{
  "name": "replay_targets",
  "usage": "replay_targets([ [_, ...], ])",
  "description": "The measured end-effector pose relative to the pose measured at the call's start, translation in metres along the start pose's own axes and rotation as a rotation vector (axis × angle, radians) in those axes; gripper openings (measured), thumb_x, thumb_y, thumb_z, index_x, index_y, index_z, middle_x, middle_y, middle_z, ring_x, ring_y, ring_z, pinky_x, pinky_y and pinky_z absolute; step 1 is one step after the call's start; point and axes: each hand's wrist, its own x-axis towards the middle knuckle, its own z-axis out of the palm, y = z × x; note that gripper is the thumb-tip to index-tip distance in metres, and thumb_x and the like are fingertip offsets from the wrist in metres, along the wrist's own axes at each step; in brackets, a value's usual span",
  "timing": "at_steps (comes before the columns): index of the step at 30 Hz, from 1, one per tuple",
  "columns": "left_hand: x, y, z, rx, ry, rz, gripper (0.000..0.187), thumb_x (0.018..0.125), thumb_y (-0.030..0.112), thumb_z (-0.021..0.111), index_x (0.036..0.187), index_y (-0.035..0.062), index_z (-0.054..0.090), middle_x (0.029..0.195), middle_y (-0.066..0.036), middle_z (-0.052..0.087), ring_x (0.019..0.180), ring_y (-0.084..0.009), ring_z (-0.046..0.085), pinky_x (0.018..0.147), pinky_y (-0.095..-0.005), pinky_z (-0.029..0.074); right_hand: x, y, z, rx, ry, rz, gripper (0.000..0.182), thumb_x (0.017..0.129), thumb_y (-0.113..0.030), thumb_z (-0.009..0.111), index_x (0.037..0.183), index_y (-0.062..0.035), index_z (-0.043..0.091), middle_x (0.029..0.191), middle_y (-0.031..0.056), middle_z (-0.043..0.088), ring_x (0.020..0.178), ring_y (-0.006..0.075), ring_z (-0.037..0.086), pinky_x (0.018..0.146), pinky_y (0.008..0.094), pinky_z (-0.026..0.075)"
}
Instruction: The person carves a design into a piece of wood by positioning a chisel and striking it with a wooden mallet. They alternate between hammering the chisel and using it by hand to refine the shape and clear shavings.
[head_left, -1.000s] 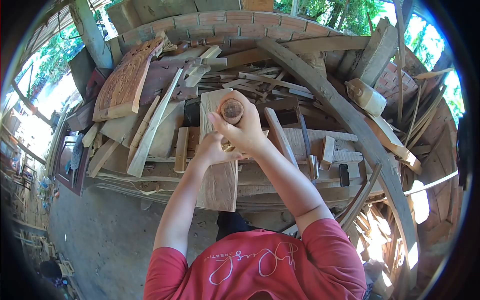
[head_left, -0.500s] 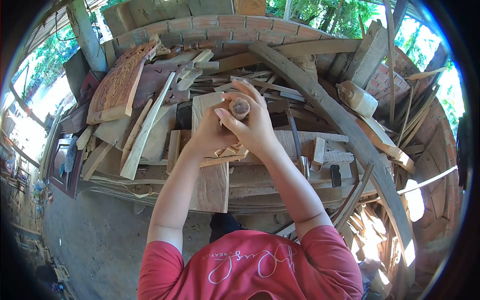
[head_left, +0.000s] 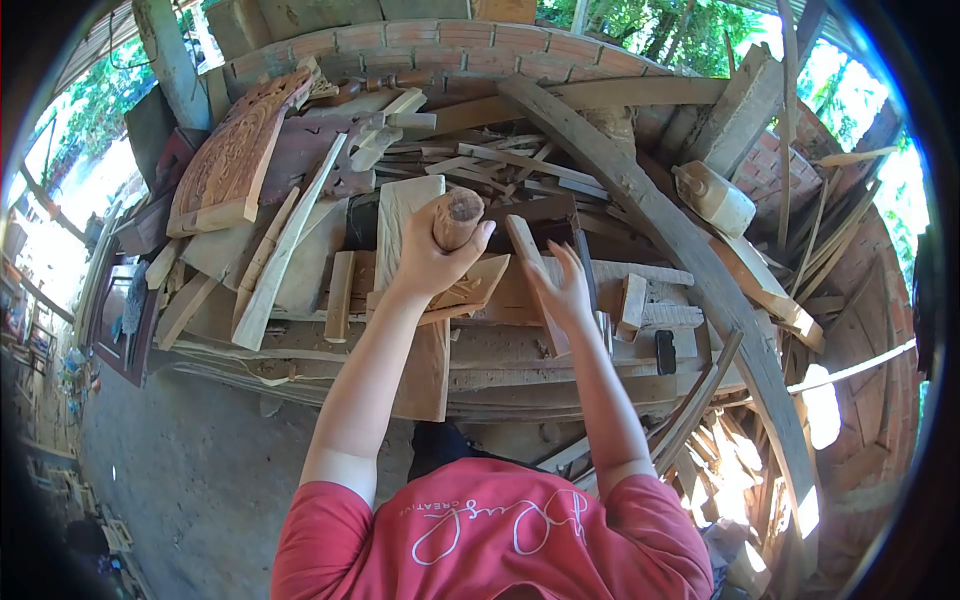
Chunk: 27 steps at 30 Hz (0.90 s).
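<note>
My left hand is wrapped round a short, thick round wooden club, its rough, worn end facing up toward me. To the right, my right hand is open, thumb and fingers apart. It overlaps the edge of a narrow wooden strip that slants across the bench, close beside a dark metal bar. Under my left forearm lies a pale board. A small wooden piece with a pointed corner lies between my hands, with shavings next to it.
A carved wooden panel leans at the back left. A heavy grey beam crosses the pile of scrap on the right. Near it are a plastic jug, a small wood block and a black object. A brick wall stands behind.
My hands have parted. My right hand has let go of the club and moved right and down to the wooden strip, while my left hand keeps the club.
</note>
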Motion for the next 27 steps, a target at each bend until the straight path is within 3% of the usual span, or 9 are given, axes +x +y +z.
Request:
replay_targets([
  [3, 0.000, 0.000, -0.001, -0.014, -0.018, -0.024, 0.018, 0.075, 0.010, 0.066, 0.066, 0.0066, 0.051, 0.057, 0.002, 0.052, 0.052, -0.0041, 0.046, 0.048, -0.0203, 0.036, -0.032, 0.042, 0.020, -0.472, -0.069, 0.359, 0.077, 0.073, -0.057, 0.056, 0.130, -0.0094, 0.037, 0.139, 0.0179, 0.027, 0.131, 0.0322, 0.020, 0.097, 0.0606, 0.021],
  [5, 0.002, 0.000, 0.001, -0.011, -0.012, -0.019, 0.018, 0.075, 0.010, 0.066, 0.066, 0.0065, 0.051, 0.056, 0.003, 0.050, 0.051, -0.0042, 0.045, 0.048, -0.0202, 0.036, -0.059, 0.046, 0.029, -0.525, -0.123, 0.361, 0.073, 0.076, -0.048, 0.056, 0.134, -0.0109, 0.030, 0.139, 0.0183, 0.026, 0.131, 0.0341, 0.019, 0.095, 0.0630, 0.022],
  [6, 0.003, 0.004, 0.002, -0.015, -0.028, -0.037, 0.018, 0.075, 0.010, 0.066, 0.067, 0.0066, 0.050, 0.057, 0.003, 0.049, 0.052, -0.0042, 0.044, 0.049, -0.0204, 0.036, -0.071, 0.054, 0.035, -0.549, -0.095, 0.277, 0.071, 0.078, -0.035, 0.059, 0.136, -0.0120, 0.025, 0.139, 0.0167, 0.026, 0.130, 0.0341, 0.020, 0.095, 0.0599, 0.026],
  [9, 0.003, 0.001, 0.003, -0.019, -0.042, -0.076, 0.016, 0.074, 0.013, 0.067, 0.074, 0.0043, 0.054, 0.063, 0.001, 0.052, 0.057, -0.0064, 0.046, 0.054, -0.0230, 0.039, -0.089, 0.065, 0.042, -0.536, -0.034, 0.118, 0.070, 0.077, -0.024, 0.060, 0.136, -0.0124, 0.025, 0.139, 0.0146, 0.027, 0.131, 0.0346, 0.020, 0.096, 0.0548, 0.030],
  [11, 0.003, 0.000, 0.003, -0.017, -0.045, -0.098, 0.019, 0.073, 0.017, 0.067, 0.081, 0.0020, 0.057, 0.068, -0.002, 0.056, 0.062, -0.0087, 0.049, 0.059, -0.0255, 0.042, -0.100, 0.069, 0.039, -0.574, -0.022, 0.086, 0.070, 0.076, -0.020, 0.060, 0.135, -0.0124, 0.025, 0.139, 0.0128, 0.028, 0.128, 0.0345, 0.026, 0.093, 0.0519, 0.034],
  [14, 0.005, 0.003, 0.004, -0.030, -0.024, -0.039, 0.018, 0.075, 0.010, 0.067, 0.069, 0.0066, 0.050, 0.062, 0.004, 0.048, 0.056, -0.0039, 0.041, 0.051, -0.0207, 0.035, -0.114, 0.070, 0.023, -0.428, -0.064, 0.039, 0.073, 0.073, -0.020, 0.060, 0.136, -0.0120, 0.025, 0.131, 0.0155, 0.039, 0.114, 0.0353, 0.045, 0.086, 0.0517, 0.039],
  [17, 0.006, 0.002, 0.002, -0.005, -0.031, -0.040, 0.018, 0.074, 0.010, 0.067, 0.069, 0.0065, 0.050, 0.061, 0.004, 0.047, 0.055, -0.0041, 0.041, 0.051, -0.0208, 0.035, -0.127, 0.056, 0.007, -0.460, -0.227, 0.256, 0.073, 0.068, -0.026, 0.063, 0.132, -0.0104, 0.030, 0.112, 0.0168, 0.055, 0.094, 0.0345, 0.057, 0.078, 0.0503, 0.042],
  [20, 0.006, 0.003, -0.001, -0.029, -0.052, -0.052, 0.018, 0.074, 0.009, 0.067, 0.069, 0.0063, 0.050, 0.062, 0.004, 0.048, 0.055, -0.0041, 0.041, 0.051, -0.0211, 0.035, -0.129, 0.060, 0.009, -0.416, -0.343, 0.383, 0.068, 0.062, -0.037, 0.065, 0.117, -0.0034, 0.042, 0.090, 0.0191, 0.062, 0.089, 0.0322, 0.060, 0.075, 0.0471, 0.044],
  [27, 0.004, 0.007, -0.006, -0.110, -0.062, -0.079, 0.014, 0.073, 0.005, 0.064, 0.070, 0.0057, 0.050, 0.063, 0.003, 0.050, 0.057, -0.0046, 0.046, 0.053, -0.0216, 0.039, -0.090, 0.069, 0.016, -0.148, -0.292, 0.435, 0.045, 0.062, -0.031, 0.062, 0.091, 0.0040, 0.057, 0.089, 0.0250, 0.061, 0.087, 0.0361, 0.060, 0.077, 0.0388, 0.047],
])
